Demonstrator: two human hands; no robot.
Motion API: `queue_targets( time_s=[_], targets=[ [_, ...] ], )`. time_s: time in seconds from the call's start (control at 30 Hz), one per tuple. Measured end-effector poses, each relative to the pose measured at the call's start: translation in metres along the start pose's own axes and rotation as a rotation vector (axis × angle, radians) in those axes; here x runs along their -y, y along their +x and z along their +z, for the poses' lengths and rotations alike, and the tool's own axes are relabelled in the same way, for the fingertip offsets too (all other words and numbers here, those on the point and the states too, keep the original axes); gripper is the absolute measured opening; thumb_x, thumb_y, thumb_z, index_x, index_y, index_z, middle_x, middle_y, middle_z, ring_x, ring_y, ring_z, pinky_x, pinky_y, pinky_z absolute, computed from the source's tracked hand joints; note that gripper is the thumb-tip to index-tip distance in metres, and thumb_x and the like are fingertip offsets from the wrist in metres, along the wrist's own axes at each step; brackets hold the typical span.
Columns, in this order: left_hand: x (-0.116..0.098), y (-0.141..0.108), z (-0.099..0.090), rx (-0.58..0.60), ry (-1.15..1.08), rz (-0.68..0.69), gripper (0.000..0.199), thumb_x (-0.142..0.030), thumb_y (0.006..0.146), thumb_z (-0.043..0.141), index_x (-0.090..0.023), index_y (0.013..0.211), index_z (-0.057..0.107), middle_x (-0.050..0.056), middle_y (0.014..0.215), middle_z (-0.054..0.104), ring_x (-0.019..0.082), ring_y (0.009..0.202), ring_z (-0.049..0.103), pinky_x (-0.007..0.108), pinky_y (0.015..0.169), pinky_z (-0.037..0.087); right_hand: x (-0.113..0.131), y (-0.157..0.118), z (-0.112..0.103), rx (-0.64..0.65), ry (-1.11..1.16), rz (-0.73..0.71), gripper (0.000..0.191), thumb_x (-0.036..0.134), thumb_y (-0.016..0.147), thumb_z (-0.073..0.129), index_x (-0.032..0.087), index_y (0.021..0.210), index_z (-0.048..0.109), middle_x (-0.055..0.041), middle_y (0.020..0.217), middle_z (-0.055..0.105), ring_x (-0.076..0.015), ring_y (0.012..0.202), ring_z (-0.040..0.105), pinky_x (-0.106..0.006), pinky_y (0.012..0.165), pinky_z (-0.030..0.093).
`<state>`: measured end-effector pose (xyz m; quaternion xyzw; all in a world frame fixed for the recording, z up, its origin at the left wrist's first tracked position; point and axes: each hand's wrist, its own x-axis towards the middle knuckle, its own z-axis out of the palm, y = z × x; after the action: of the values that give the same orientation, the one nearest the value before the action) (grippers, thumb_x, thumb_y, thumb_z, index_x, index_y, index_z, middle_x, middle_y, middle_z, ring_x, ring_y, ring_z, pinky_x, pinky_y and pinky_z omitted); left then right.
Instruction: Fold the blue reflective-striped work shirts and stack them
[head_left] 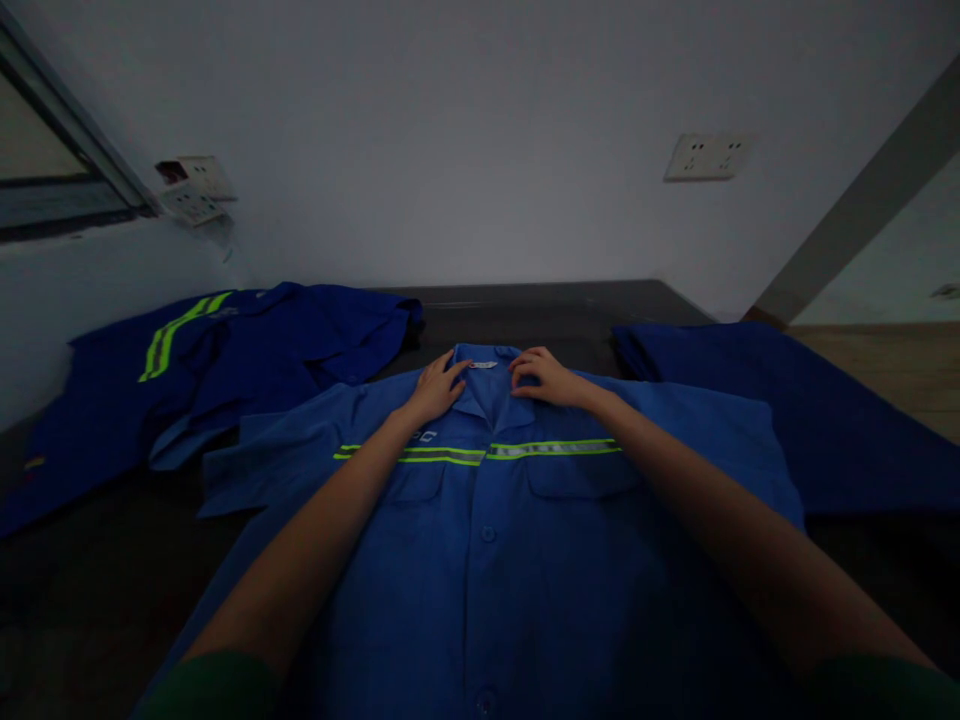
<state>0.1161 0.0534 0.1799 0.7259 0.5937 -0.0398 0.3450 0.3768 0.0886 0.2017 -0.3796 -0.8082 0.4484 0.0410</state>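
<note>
A blue short-sleeved work shirt (510, 560) lies front side up, its collar pointing away from me. Yellow-green and silver reflective strips cross its chest, with a pocket flap below on each side. My left hand (439, 388) rests on the left side of the collar, fingers spread. On the collar's right side, my right hand (546, 380) touches the cloth with bent fingers held apart. Between the hands shows a small white neck label (482, 365). A button (488, 534) sits on the front placket. My forearms cover parts of the shirt's chest and sides.
Darker blue garments (247, 345) with a reflective strip lie at the left, touching the shirt's sleeve area. Folded dark blue cloth (787, 420) lies at the right. The dark table (525, 305) meets a wall with sockets (706, 157). A window frame is at upper left.
</note>
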Motion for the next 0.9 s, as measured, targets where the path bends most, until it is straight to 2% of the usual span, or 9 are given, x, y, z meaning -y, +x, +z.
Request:
queue_targets(
  time_s=[0.1,0.2,0.3,0.37,0.43,0.63,0.77,0.83,0.9],
  targets=[
    [-0.004,-0.003,-0.006,-0.053,0.030,-0.007,0.046,-0.024,0.091,0.051,-0.026,0.137,0.049,0.010,0.154,0.029,0.030,0.140,0.028,0.051,0.113,0.027,0.002,0.005,0.012,-0.022,-0.034,0.045,0.013,0.030,0.083,0.067,0.020,0.091,0.070,-0.0083,0.114,0.063,-0.0281,0.119,0.043,-0.047,0.101,0.037],
    [-0.015,-0.005,-0.027,-0.049,0.011,0.085,0.039,-0.023,0.087,0.057,-0.026,0.126,0.058,0.008,0.148,0.039,0.029,0.137,0.033,0.049,0.112,0.028,0.005,0.005,0.021,-0.024,-0.074,0.073,0.013,0.028,0.084,0.065,0.021,0.094,0.069,-0.0084,0.113,0.063,-0.0293,0.121,0.042,-0.050,0.103,0.035],
    [-0.028,-0.007,-0.050,0.222,-0.139,0.272,0.027,-0.026,0.082,0.065,-0.025,0.109,0.066,0.003,0.123,0.061,0.023,0.120,0.052,0.037,0.105,0.037,0.011,0.001,0.023,-0.028,-0.080,0.069,0.017,0.029,0.084,0.066,0.024,0.099,0.070,-0.0071,0.118,0.061,-0.0309,0.126,0.039,-0.057,0.106,0.028],
    [-0.034,-0.009,-0.057,0.411,-0.209,0.341,0.027,-0.026,0.077,0.069,-0.026,0.104,0.068,0.000,0.110,0.067,0.021,0.109,0.058,0.032,0.099,0.041,0.018,-0.001,0.020,-0.022,-0.060,0.040,0.021,0.035,0.081,0.069,0.026,0.099,0.070,-0.0065,0.122,0.060,-0.0325,0.129,0.035,-0.061,0.107,0.024],
    [-0.039,-0.012,-0.057,0.466,-0.191,0.335,0.028,-0.026,0.073,0.071,-0.027,0.101,0.068,-0.001,0.108,0.067,0.022,0.108,0.059,0.032,0.097,0.040,0.027,-0.003,0.017,-0.003,-0.041,0.004,0.024,0.042,0.078,0.072,0.026,0.096,0.071,-0.0061,0.124,0.058,-0.0337,0.131,0.033,-0.062,0.107,0.022],
    [-0.043,-0.014,-0.039,0.383,-0.074,0.254,0.020,-0.030,0.079,0.067,-0.026,0.098,0.067,0.002,0.112,0.065,0.025,0.112,0.054,0.041,0.100,0.035,0.054,-0.004,0.022,0.080,-0.085,0.039,0.035,0.050,0.074,0.073,0.021,0.093,0.068,-0.0113,0.120,0.059,-0.0357,0.124,0.041,-0.064,0.103,0.026],
    [-0.037,-0.012,-0.043,0.408,-0.146,0.313,0.025,-0.029,0.078,0.068,-0.026,0.102,0.066,0.001,0.112,0.065,0.023,0.111,0.055,0.039,0.100,0.038,0.060,-0.007,0.028,0.095,-0.083,0.089,0.041,0.049,0.072,0.075,0.020,0.099,0.066,-0.0121,0.118,0.059,-0.0365,0.121,0.043,-0.066,0.102,0.027],
    [-0.029,-0.009,-0.050,0.371,-0.231,0.348,0.025,-0.026,0.079,0.067,-0.025,0.104,0.066,0.001,0.111,0.066,0.021,0.109,0.057,0.034,0.099,0.041,0.056,-0.006,0.024,0.051,-0.057,0.081,0.035,0.046,0.076,0.073,0.020,0.098,0.066,-0.0109,0.116,0.061,-0.0342,0.120,0.045,-0.061,0.102,0.030],
    [-0.019,-0.004,-0.055,0.224,-0.283,0.285,0.024,-0.022,0.081,0.061,-0.022,0.105,0.065,0.002,0.111,0.065,0.019,0.106,0.059,0.031,0.094,0.045,0.047,-0.002,0.016,-0.043,-0.017,0.072,0.023,0.039,0.082,0.068,0.020,0.095,0.066,-0.0093,0.111,0.063,-0.0287,0.115,0.050,-0.051,0.101,0.036]
  ],
)
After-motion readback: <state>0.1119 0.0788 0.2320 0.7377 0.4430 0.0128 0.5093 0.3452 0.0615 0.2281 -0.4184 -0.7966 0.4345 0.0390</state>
